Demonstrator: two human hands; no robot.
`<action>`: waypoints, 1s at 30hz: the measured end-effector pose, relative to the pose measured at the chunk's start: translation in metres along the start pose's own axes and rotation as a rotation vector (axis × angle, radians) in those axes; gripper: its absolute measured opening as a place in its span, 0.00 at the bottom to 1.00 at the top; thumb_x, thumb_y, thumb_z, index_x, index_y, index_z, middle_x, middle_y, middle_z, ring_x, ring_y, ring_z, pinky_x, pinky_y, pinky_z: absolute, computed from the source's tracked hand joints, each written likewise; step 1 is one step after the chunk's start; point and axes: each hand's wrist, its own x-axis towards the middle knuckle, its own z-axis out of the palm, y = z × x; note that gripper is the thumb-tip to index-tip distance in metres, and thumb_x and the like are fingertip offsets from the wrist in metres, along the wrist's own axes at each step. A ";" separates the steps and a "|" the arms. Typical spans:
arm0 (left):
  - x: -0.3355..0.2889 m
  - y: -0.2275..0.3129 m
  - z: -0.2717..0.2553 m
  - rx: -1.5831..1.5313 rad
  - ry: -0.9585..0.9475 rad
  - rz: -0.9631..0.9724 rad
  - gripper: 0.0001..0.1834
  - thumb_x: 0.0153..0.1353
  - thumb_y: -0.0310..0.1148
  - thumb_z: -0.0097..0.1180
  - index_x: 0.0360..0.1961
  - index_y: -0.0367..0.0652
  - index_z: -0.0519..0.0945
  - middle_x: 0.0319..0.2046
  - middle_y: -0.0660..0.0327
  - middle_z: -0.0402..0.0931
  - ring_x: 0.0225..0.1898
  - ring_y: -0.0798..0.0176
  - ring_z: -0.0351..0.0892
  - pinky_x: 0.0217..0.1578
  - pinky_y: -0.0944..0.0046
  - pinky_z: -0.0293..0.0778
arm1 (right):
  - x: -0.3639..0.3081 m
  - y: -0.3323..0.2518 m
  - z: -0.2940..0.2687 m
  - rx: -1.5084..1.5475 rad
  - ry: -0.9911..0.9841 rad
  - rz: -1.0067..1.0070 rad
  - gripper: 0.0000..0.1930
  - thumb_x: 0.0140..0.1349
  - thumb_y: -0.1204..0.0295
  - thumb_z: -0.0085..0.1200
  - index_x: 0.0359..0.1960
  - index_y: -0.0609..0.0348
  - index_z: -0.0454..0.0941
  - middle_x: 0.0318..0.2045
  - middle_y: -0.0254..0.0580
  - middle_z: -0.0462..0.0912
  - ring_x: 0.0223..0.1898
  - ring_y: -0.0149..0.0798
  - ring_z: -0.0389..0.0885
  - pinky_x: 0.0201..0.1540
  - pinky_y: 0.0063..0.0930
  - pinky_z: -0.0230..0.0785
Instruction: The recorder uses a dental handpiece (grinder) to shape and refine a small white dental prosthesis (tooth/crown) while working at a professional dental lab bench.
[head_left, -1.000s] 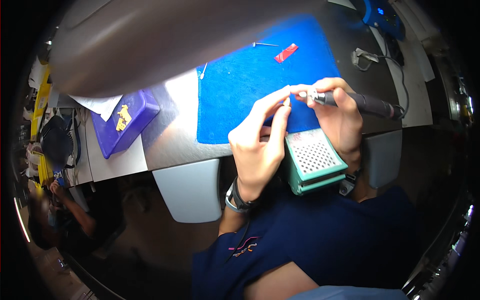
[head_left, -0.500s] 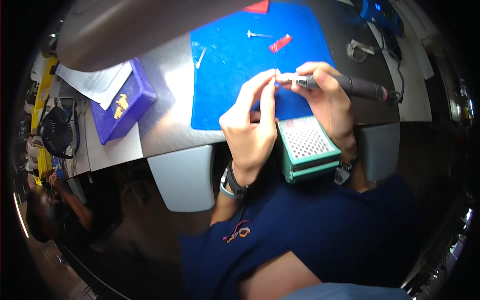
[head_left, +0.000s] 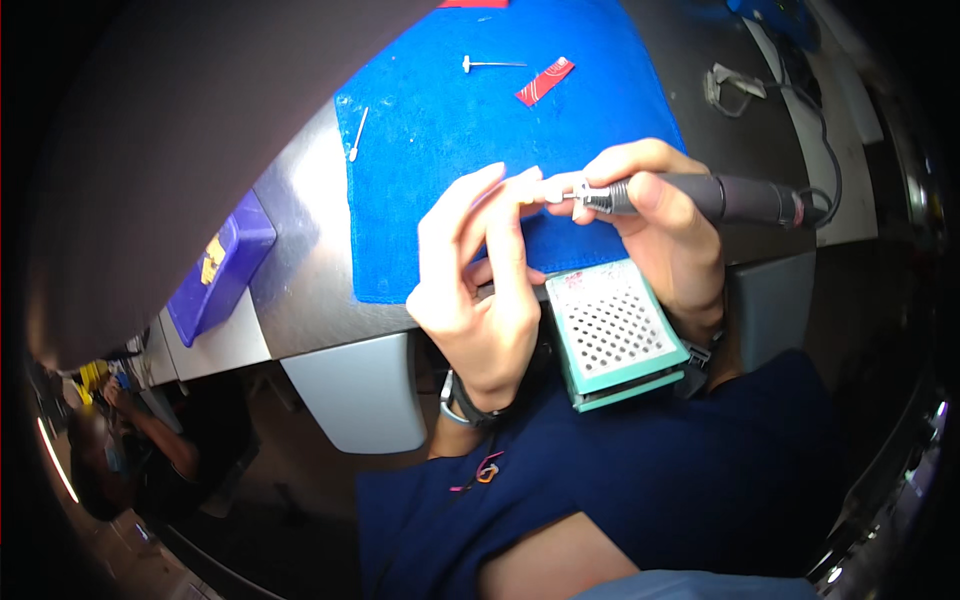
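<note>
My right hand (head_left: 672,235) grips a black rotary handpiece (head_left: 745,198) like a pen, its metal nose and small tip (head_left: 566,197) pointing left. My left hand (head_left: 478,290) is pinched around a tiny yellowish piece (head_left: 527,203), too small to name, close beside the tip. Whether tip and piece touch, I cannot tell. Just below the hands, at the bench edge, sits a green box (head_left: 625,335) with a perforated pale top. Beneath and beyond the hands lies a blue cloth (head_left: 410,200).
On the cloth lie two thin-shanked bits (head_left: 495,65) (head_left: 359,135) and a red strip (head_left: 546,81). A large dark rounded object (head_left: 190,150) blocks the upper left, partly covering a purple tray (head_left: 240,245). The handpiece's cord (head_left: 826,140) runs at right. Another person (head_left: 150,440) sits far left.
The view has shifted, so the dark object covers more of the left side. My left hand's fingers have spread somewhat, and its index finger is raised. The right hand keeps holding the handpiece.
</note>
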 end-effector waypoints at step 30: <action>-0.039 0.094 -0.086 -0.580 -0.584 0.211 0.11 0.72 0.34 0.53 0.51 0.46 0.73 0.30 0.61 0.85 0.34 0.46 0.87 0.30 0.54 0.85 | 0.010 -0.001 -0.019 -0.049 -0.059 0.022 0.19 0.75 0.60 0.43 0.48 0.64 0.78 0.34 0.49 0.81 0.55 0.55 0.80 0.63 0.48 0.71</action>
